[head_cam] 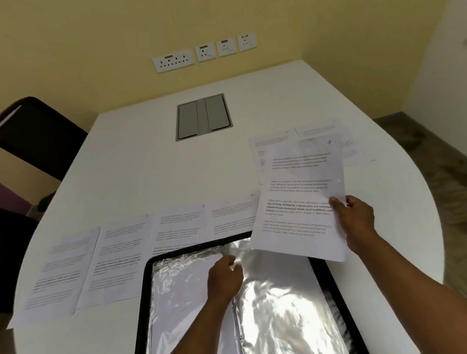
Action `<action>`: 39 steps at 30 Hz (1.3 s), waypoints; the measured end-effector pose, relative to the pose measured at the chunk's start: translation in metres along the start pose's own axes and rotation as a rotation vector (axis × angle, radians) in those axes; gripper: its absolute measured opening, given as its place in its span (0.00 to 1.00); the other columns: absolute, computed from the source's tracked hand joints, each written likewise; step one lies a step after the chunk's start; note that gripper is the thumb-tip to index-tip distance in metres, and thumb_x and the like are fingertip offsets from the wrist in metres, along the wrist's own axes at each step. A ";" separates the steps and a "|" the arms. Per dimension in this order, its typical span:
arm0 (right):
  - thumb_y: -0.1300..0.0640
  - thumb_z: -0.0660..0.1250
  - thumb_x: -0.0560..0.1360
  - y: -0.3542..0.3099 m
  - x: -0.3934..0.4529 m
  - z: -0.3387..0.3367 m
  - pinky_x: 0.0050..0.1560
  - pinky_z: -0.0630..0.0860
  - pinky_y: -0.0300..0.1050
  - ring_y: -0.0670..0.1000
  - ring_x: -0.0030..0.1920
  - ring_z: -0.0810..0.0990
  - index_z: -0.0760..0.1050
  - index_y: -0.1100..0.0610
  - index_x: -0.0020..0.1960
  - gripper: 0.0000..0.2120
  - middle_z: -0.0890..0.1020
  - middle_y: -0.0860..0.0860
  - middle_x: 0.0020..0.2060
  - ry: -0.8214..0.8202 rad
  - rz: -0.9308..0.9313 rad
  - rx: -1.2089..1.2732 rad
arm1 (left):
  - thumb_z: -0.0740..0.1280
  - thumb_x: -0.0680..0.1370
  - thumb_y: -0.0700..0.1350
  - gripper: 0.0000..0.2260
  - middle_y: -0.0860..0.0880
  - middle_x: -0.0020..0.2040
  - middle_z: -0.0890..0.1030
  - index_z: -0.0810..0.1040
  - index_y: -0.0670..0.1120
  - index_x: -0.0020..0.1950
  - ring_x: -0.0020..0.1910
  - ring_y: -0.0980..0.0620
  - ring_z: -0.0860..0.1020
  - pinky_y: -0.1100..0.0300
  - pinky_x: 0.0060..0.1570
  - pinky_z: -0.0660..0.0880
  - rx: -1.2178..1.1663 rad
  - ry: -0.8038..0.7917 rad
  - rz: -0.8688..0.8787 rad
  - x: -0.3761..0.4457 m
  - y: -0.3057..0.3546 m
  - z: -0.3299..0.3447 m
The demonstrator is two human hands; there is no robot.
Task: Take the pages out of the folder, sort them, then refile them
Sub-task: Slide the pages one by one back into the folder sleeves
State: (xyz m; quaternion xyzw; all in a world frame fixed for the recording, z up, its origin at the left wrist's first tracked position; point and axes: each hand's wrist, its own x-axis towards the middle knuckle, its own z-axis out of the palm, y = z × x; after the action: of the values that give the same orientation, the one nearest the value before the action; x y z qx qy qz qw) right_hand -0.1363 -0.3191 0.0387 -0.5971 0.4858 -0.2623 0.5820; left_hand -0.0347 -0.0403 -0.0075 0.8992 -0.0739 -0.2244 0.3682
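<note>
A black-edged folder [144, 297] lies open at the table's near edge, showing shiny clear sleeves [280, 308]. My left hand [225, 279] pinches the top of a sleeve near the folder's spine. My right hand [355, 222] holds a printed page [299, 196] marked "4" by its right edge, lifted above the folder's top right corner. Several printed pages [121, 260] lie in a row across the table beyond the folder, and more pages [277, 139] lie behind the lifted one.
The round white table [146, 167] has a grey cable hatch [203, 116] in its middle. A black chair [28, 132] stands at the far left. Wall sockets [204, 53] sit on the yellow wall behind.
</note>
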 end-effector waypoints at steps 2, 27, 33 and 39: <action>0.53 0.70 0.76 -0.003 0.008 -0.004 0.51 0.77 0.49 0.56 0.46 0.80 0.78 0.55 0.48 0.05 0.82 0.53 0.45 0.026 0.001 0.017 | 0.65 0.78 0.45 0.17 0.49 0.66 0.76 0.74 0.47 0.67 0.64 0.49 0.75 0.60 0.62 0.68 0.062 -0.006 0.015 0.003 0.002 0.005; 0.57 0.70 0.76 -0.003 0.075 0.013 0.50 0.78 0.46 0.51 0.43 0.82 0.79 0.51 0.41 0.05 0.83 0.49 0.44 0.093 0.108 0.220 | 0.68 0.75 0.52 0.14 0.49 0.55 0.77 0.77 0.48 0.57 0.55 0.46 0.74 0.54 0.51 0.71 0.849 -0.075 0.411 0.125 0.017 0.039; 0.57 0.71 0.75 0.001 0.086 0.021 0.51 0.78 0.46 0.51 0.44 0.82 0.79 0.52 0.42 0.04 0.83 0.48 0.44 0.092 0.130 0.227 | 0.72 0.68 0.44 0.04 0.52 0.36 0.79 0.79 0.49 0.34 0.40 0.50 0.78 0.54 0.41 0.76 0.566 -0.126 0.408 0.136 0.019 0.033; 0.57 0.71 0.75 0.001 0.089 0.033 0.53 0.78 0.46 0.51 0.46 0.82 0.79 0.50 0.41 0.05 0.83 0.48 0.45 0.082 0.122 0.194 | 0.68 0.75 0.45 0.07 0.49 0.43 0.84 0.85 0.50 0.47 0.46 0.48 0.80 0.56 0.44 0.74 0.601 -0.165 0.571 0.143 0.014 0.022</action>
State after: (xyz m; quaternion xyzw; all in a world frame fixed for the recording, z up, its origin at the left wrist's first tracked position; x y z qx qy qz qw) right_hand -0.0731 -0.3836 0.0088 -0.4962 0.5170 -0.2961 0.6315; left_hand 0.0827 -0.1072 -0.0614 0.8890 -0.4115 -0.1533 0.1300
